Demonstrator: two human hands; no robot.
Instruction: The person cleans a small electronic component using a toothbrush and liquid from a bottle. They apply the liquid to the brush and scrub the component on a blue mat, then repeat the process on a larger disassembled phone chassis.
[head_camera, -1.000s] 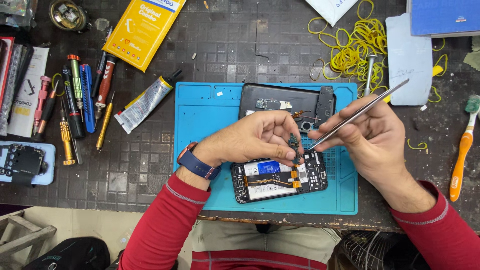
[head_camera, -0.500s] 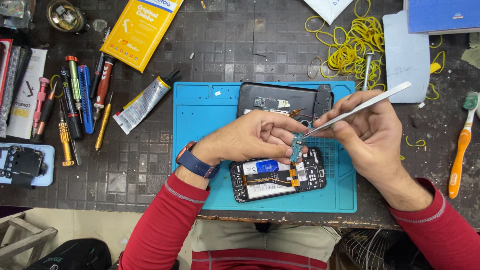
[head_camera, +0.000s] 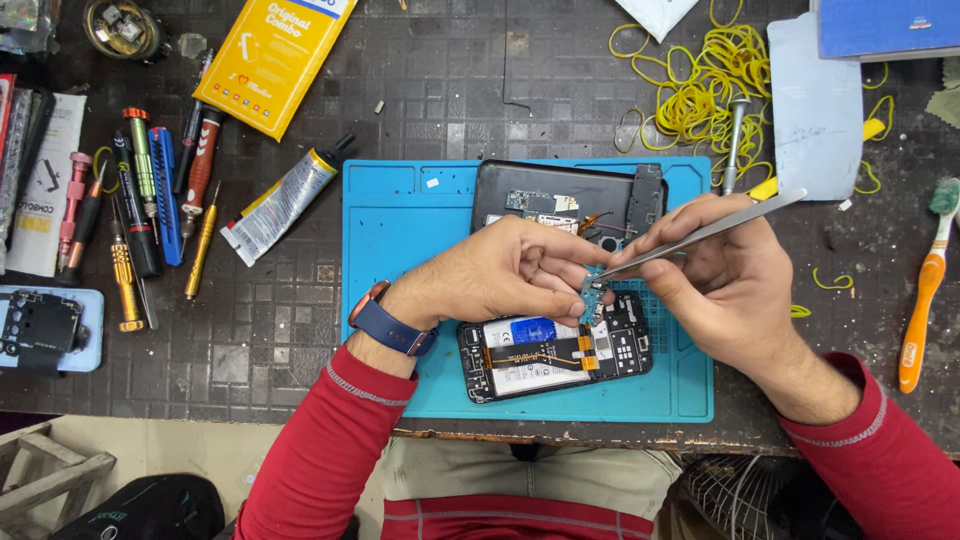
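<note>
An opened phone (head_camera: 555, 355) with its battery and flex cable exposed lies on a blue work mat (head_camera: 400, 230). My left hand (head_camera: 505, 275) rests over the phone's upper edge and pinches a small green circuit board (head_camera: 598, 292) lifted above it. My right hand (head_camera: 715, 275) grips metal tweezers (head_camera: 705, 232) whose tips touch that small board. The phone's dark back frame (head_camera: 570, 200) lies just behind on the mat.
Screwdrivers (head_camera: 135, 205) line the left side, with a glue tube (head_camera: 285, 200) and a yellow packet (head_camera: 270, 60). Yellow rubber bands (head_camera: 705, 95) lie at the back right, an orange toothbrush (head_camera: 925, 290) at far right, another phone part (head_camera: 40, 325) at far left.
Both hands have lifted the small board slightly away from the phone. The tweezers' tips moved a little up and left with it.
</note>
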